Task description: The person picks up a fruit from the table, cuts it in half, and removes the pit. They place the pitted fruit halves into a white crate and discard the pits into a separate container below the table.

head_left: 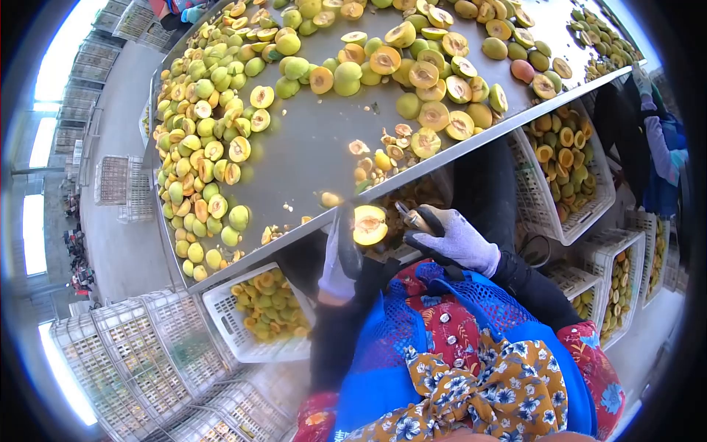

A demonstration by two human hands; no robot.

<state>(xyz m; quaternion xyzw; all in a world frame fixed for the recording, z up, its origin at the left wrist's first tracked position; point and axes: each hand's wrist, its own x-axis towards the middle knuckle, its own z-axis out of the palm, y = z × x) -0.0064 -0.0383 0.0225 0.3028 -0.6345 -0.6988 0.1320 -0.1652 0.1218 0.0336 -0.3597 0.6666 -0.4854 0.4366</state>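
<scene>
My left hand (339,258), in a lilac and dark glove smeared by motion, holds a yellow peach half (370,225), cut face toward me, just off the table edge. My right hand (460,241), in a similar glove, is closed around a small hand tool (414,218) with a metal end. The tool points toward the peach half, with a gap between them. Beyond both hands, loose pits and scraps (394,151) lie on the metal table (309,158), near more cut peach halves (434,116).
Green-yellow peach halves (213,150) cover the table's left side. Its raised edge (434,163) runs just beyond my hands. White crates of fruit stand at left (228,317) and right (536,193). Stacked crates (140,353) stand lower left. A co-worker's sleeve (660,144) shows far right.
</scene>
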